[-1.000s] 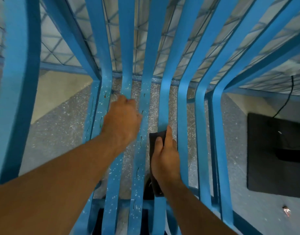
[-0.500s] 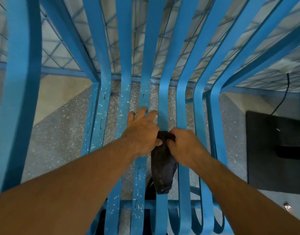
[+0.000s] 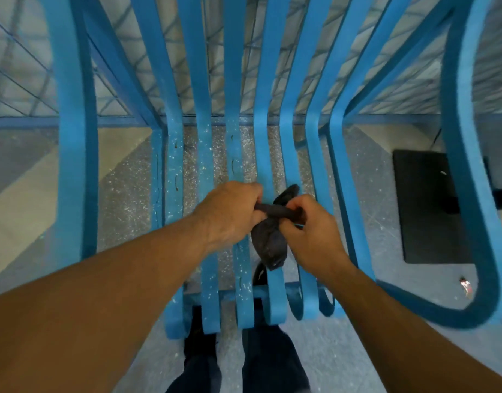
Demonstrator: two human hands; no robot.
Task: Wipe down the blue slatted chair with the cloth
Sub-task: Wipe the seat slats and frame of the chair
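Cloth (image 3: 269,239), dark and limp, hangs bunched at the centre of the frame, stretched between a person's two hands above the slats of a blue chair (image 3: 261,154). The left hand (image 3: 230,211) has its grip closed on one twisted end; the right hand (image 3: 309,231) pinches the other end, and the loose body of the fabric droops below them, apart from the slat beneath as far as can be told. It looks light and soft, likely to fold or slip into a rope unless spread flat, so a hold with the palm behind a folded pad should serve better than a pinch at the corners. The chair looks rigid and painted, its narrow curved slats running from the upper frame down to rolled ends at the lower centre; pale specks dot the left slats, while those to the right look cleaner. No container appears in view. A black mat (image 3: 431,205) lies on the speckled floor (image 3: 125,194) at right, and dark shoes show below the seat edge.
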